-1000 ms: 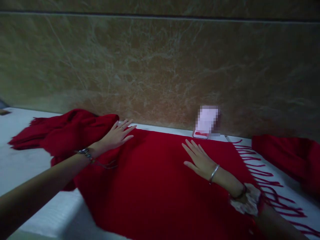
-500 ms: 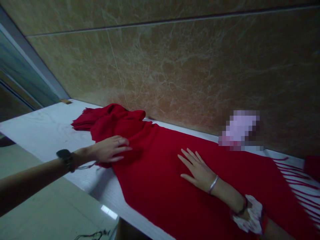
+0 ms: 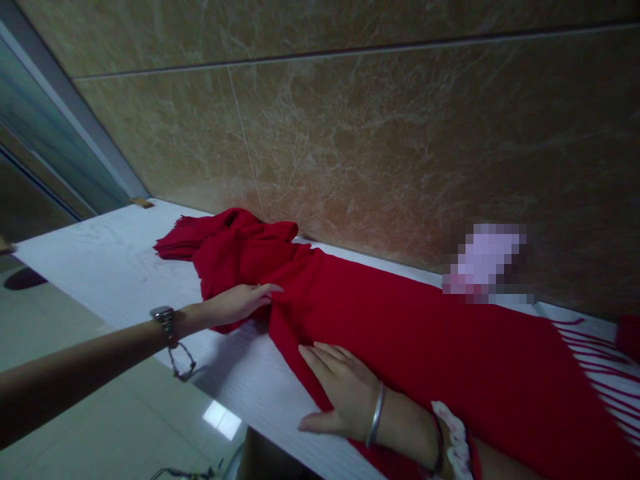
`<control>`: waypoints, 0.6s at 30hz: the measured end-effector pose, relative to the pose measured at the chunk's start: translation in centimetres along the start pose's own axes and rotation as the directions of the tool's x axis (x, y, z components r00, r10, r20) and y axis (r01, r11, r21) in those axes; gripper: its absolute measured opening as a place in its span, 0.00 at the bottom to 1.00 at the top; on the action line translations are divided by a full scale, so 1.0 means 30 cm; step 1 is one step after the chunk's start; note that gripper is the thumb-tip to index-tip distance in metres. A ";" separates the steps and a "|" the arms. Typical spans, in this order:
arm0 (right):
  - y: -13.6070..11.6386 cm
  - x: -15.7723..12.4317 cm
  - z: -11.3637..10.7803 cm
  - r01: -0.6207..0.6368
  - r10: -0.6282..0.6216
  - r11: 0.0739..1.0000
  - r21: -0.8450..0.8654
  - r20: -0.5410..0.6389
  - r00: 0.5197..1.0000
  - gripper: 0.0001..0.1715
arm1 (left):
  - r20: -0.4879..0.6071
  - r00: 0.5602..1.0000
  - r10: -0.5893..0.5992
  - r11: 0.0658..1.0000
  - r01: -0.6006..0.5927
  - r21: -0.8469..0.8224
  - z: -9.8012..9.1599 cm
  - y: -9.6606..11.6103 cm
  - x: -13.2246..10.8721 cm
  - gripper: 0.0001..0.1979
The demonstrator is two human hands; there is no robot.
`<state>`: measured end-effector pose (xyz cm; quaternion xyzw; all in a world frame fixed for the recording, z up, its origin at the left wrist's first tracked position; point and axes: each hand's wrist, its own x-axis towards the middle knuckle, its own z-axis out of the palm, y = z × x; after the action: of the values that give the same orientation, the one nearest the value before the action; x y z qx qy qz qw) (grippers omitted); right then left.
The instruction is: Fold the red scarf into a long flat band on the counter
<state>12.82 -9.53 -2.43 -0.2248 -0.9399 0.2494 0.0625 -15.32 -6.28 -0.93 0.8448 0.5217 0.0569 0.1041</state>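
Observation:
A long red scarf [image 3: 400,327] with fringe at its right end lies spread along a white table. Its left part is bunched up, with folded fringe at the far left. My left hand [image 3: 245,303], wearing a watch, pinches the near edge of the scarf beside the bunched part. Farther right, my right hand [image 3: 345,387] rests across the near edge with fingers stretched out and thumb apart. Its fingers lie on the cloth, while the thumb is over the white tabletop.
The white table [image 3: 100,247] stands against a brown marbled wall [image 3: 350,147]. A pixelated pink item [image 3: 487,257] is at the back right, by the wall. Another piece of red cloth [image 3: 629,337] shows at the right edge. Cables [image 3: 185,473] lie on the tiled floor below.
My left hand has moved right and closed on the scarf's near edge. My right hand has slid left and nearer to that edge, which now sits farther in from the table's front.

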 end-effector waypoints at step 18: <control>0.081 0.035 -0.005 -0.194 0.238 0.965 0.176 -0.280 0.930 0.27 | -0.134 0.951 0.280 0.874 -0.195 0.446 0.046 0.110 -0.002 0.08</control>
<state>12.86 -7.10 -3.48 -0.3571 -0.8684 0.2857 0.1919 -12.20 -7.91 -1.50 0.8951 0.4208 0.0358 -0.1428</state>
